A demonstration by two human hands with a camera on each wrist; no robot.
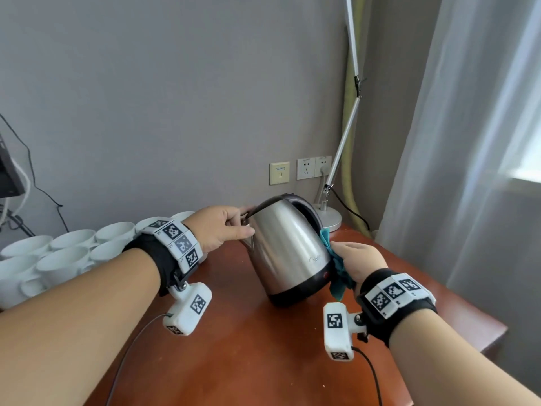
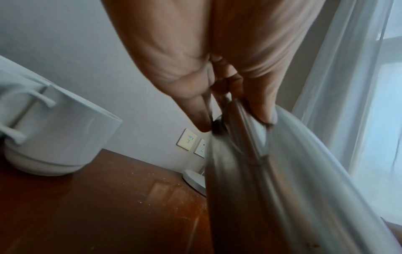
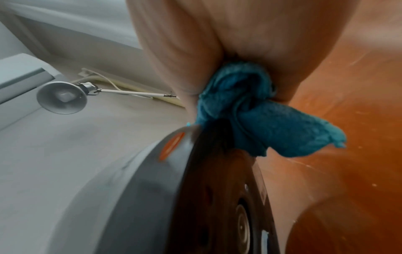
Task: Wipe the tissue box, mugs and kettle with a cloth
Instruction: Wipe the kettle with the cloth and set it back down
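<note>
Head view shows the kettle (image 1: pixel 288 250) near the middle of the brown bench (image 1: pixel 248 361). It is tipped over to one side, with its top leaning toward 11 o'clock and its dark bottom edge lifted on the right. The left hand (image 1: pixel 218 230) is at 9 o'clock from the kettle. Its thumb and fingers pinch the spout rim to keep the kettle tipped. The left wrist view shows the same pinch up close, with a fingertip on each side of the thin metal edge.

The right hand (image 1: pixel 358 263) is at 3 o'clock from the kettle. It is closed around a bunched blue cloth (image 1: pixel 336 265), and the cloth is pressed on the kettle's side, just under the black handle (image 1: pixel 310 213). The right wrist view shows the cloth squeezed in the palm, with a loose end hanging down by the kettle's dark base.

White mugs (image 1: pixel 61 253) stand in a group at 9 o'clock, on the far left of the bench. No tissue box can be seen in any view. A lamp (image 1: pixel 329 216) stands behind the kettle at 1 o'clock.

I think the kettle-wiping step is going on now. Next, the cloth should slide along the shiny side while the left hand holds on tight. The metal looks smooth, so the kettle could slip or roll if the pinch gets loose.
</note>
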